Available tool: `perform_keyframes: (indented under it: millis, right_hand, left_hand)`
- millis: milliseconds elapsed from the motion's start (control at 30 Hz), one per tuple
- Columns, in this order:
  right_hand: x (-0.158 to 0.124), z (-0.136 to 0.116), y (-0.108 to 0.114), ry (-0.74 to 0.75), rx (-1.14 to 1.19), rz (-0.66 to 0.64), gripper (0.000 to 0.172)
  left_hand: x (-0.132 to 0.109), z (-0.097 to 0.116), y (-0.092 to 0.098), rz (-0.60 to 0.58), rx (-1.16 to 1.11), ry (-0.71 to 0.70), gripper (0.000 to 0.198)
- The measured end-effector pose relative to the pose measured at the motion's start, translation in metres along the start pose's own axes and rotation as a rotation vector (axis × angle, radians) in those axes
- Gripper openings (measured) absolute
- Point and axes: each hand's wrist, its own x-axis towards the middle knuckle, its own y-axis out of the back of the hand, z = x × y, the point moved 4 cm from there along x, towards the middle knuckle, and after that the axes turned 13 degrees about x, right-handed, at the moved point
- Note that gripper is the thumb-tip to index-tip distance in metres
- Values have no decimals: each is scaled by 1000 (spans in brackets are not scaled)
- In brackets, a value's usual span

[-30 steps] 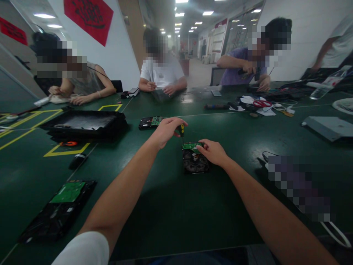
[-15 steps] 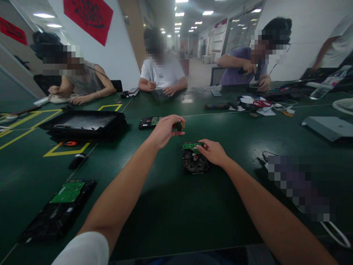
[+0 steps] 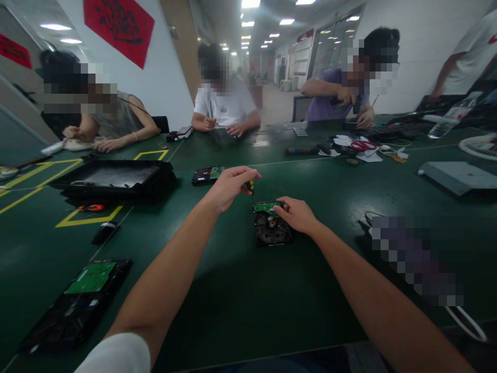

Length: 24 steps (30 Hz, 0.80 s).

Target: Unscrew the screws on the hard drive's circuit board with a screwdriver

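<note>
A hard drive lies flat on the green table in front of me, its green circuit board facing up at the far end. My left hand is closed round the short black and yellow handle of a screwdriver. The screwdriver stands upright, its thin shaft reaching down to the board's far left corner; the tip is too small to make out. My right hand grips the drive's right edge, thumb resting on the board and fingers at the far side.
A second hard drive lies beyond my left wrist, and a third drive lies at the near left. Black trays are stacked at left. A grey box and a blurred-out item lie right. Several people sit across the table.
The fingers of my left hand have shifted and straightened over the screwdriver handle. My right hand stays on the drive. The whole view has shifted slightly.
</note>
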Motion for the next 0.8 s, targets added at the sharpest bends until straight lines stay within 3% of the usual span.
perform_keyframes:
  millis: [367, 667, 800]
  right_hand:
    - [-1, -1, 1, 11, 20, -2, 43]
    - [-3, -3, 3, 2, 25, -16, 40]
    - [-4, -4, 5, 7, 4, -10, 40]
  left_hand:
    - [0, -3, -4, -22, -182, 76, 27]
    - [2, -2, 2, 16, -43, 19, 23]
    - [1, -1, -2, -42, -77, 24, 25]
